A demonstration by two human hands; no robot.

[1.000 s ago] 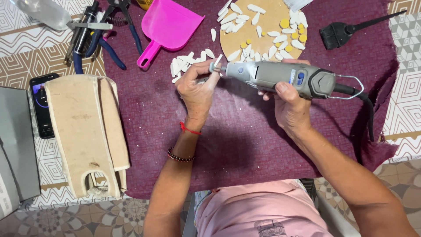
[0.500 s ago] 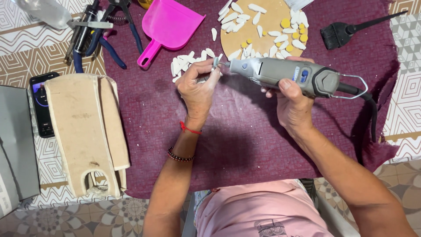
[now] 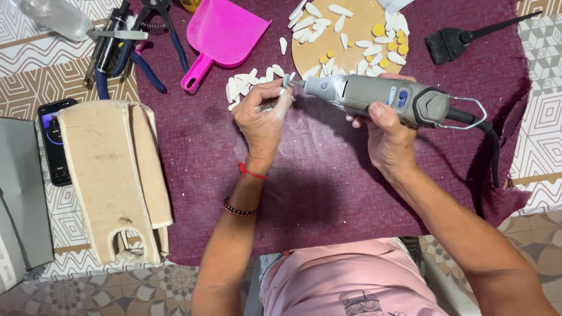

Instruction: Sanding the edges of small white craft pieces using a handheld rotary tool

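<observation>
Hiding small white piece (image 3: 285, 81), left hand (image 3: 263, 114)

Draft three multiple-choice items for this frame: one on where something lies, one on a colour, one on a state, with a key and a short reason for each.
1. Where does the phone lie?
A. On the purple cloth beside the brush
B. On the patterned surface left of the wooden form
C. On the round board

2. What colour is the small dustpan?
A. Pink
B. Green
C. Black

3. How does the right hand stand with the grey rotary tool?
A. Resting flat beside it
B. Closed around its body
C. Holding only its cord

Key:
1 B: the phone sits by the left edge of the wooden form, off the purple cloth.
2 A: the dustpan is bright pink.
3 B: its fingers wrap the tool's body, whose tip points at the small white piece pinched in the left hand.
</observation>
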